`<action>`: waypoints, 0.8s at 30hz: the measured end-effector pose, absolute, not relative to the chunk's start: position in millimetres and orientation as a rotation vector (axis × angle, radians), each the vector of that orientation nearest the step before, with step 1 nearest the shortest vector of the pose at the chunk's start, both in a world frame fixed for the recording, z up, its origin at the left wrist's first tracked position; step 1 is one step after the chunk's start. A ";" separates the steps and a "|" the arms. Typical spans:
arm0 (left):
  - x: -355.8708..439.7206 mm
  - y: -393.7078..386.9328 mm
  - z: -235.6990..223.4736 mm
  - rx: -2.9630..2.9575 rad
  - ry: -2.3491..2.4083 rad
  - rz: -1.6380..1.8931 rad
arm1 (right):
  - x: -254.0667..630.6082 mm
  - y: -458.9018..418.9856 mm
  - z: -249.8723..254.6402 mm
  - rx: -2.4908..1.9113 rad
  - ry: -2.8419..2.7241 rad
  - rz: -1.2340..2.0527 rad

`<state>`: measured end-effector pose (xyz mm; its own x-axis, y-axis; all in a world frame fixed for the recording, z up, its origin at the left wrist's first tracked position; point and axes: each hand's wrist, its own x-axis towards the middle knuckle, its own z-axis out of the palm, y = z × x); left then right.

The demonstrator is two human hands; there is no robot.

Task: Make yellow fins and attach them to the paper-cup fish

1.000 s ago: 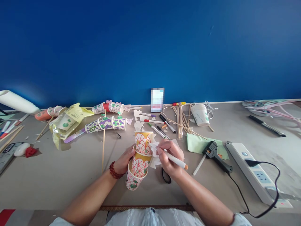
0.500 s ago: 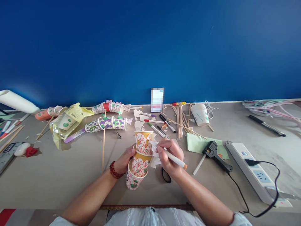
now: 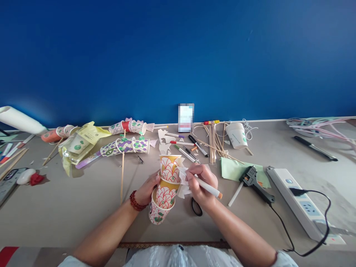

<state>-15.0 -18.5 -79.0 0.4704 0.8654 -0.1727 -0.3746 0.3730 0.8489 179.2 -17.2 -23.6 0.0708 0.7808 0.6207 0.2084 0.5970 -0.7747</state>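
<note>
My left hand (image 3: 147,190) is closed around the left side of a chain of paper cups (image 3: 167,193), joined end into end and tilted upright. Red scale lines and patches of yellow-orange cover the cups. In my right hand (image 3: 202,185) a white marker (image 3: 209,188) with an orange end is pinched; its tip points at the top cup, though whether it touches is hard to see. White paper fins (image 3: 183,191) with jagged edges stick out from the cups' right side, partly behind my right fingers. A black ring-shaped handle (image 3: 197,207) lies just below my right hand.
Decorated cup fish on sticks (image 3: 125,146) and a yellow plastic bag of cups (image 3: 83,142) lie at left. Behind the hands are markers (image 3: 183,144), wooden sticks (image 3: 213,144) and a phone (image 3: 186,118). A glue gun (image 3: 254,183) and a corded power strip (image 3: 299,204) lie at right.
My right hand and the marker make only tiny shifts near the top cup. The left hand and the cups stay in place.
</note>
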 end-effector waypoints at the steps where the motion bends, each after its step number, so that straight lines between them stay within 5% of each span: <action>1: -14.8 -18.5 -78.9 0.835 0.682 0.877 | 179.5 -17.0 -23.8 -0.884 -1.474 0.523; 24: -14.1 -18.6 -72.7 0.823 0.737 0.909 | 181.7 -16.9 -24.2 -0.914 -1.497 0.500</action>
